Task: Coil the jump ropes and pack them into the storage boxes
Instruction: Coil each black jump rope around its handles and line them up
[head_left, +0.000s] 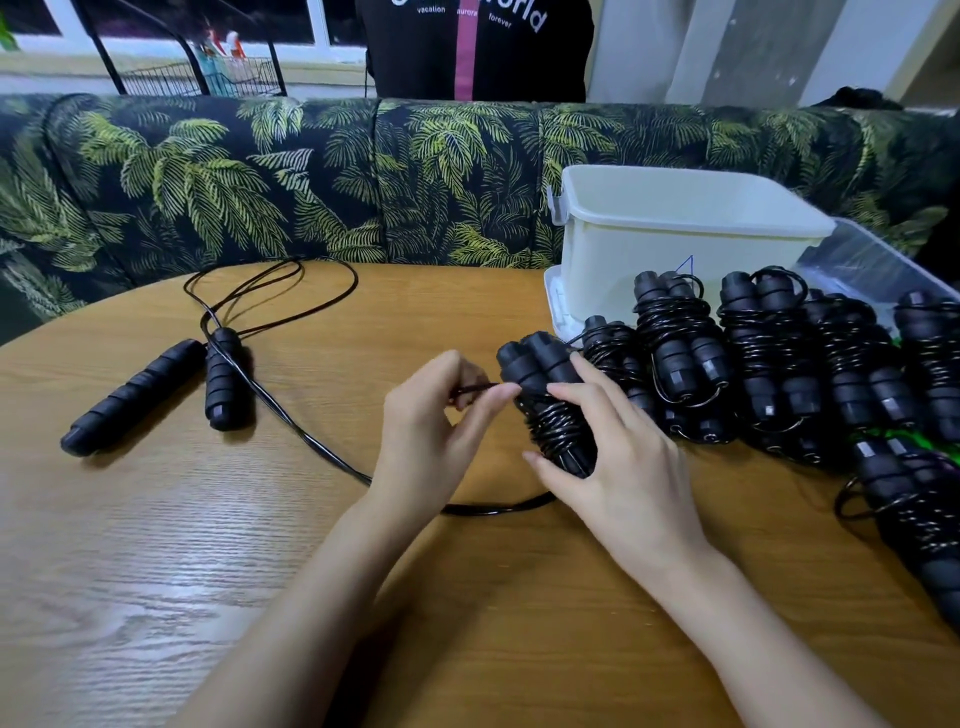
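Observation:
A coiled black jump rope (548, 410) lies on the wooden table (156, 545), its cord wound round its two handles. My right hand (618, 462) grips this bundle from the right side. My left hand (441, 421) pinches the loose end of the cord just left of the bundle. An uncoiled jump rope (156, 384) lies at the left, its two handles side by side and its cord looping toward the sofa. Several coiled ropes (769, 353) are lined up to the right. A white storage box (675, 234) stands behind them.
A clear plastic box (878, 265) sits at the far right behind the coiled ropes. A palm-print sofa (311, 182) curves round the table's far side. A person in a dark top (478, 47) stands behind the sofa. A cord (311, 436) runs under my left wrist.

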